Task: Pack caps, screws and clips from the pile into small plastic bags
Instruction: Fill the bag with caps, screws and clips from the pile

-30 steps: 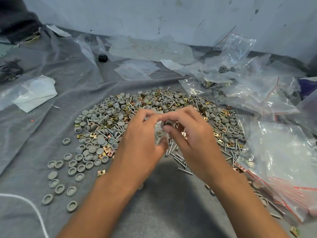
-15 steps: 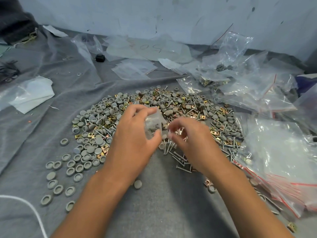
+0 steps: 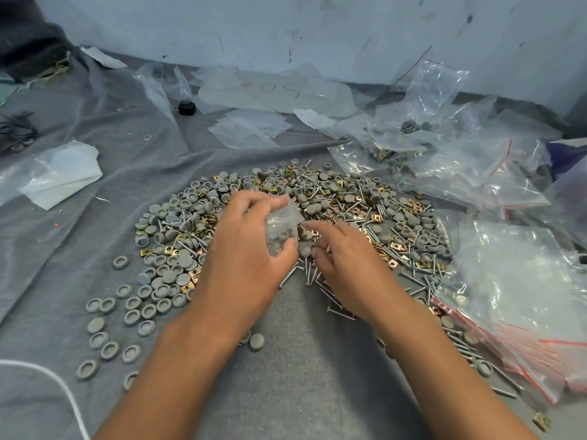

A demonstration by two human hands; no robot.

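Frame centre: left hand (image 3: 247,246) grips small clear bag (image 3: 282,225), grey caps visible inside. Right hand (image 3: 344,254), fingers curled, pinches grey cap (image 3: 305,249) just beside bag. Pile of caps, screws, brass clips (image 3: 349,204) spreads behind hands on grey cloth (image 3: 301,369). Red-striped bags (image 3: 524,300) lie at right.

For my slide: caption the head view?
Left hand holds small bag; right hand gathers caps from pile.
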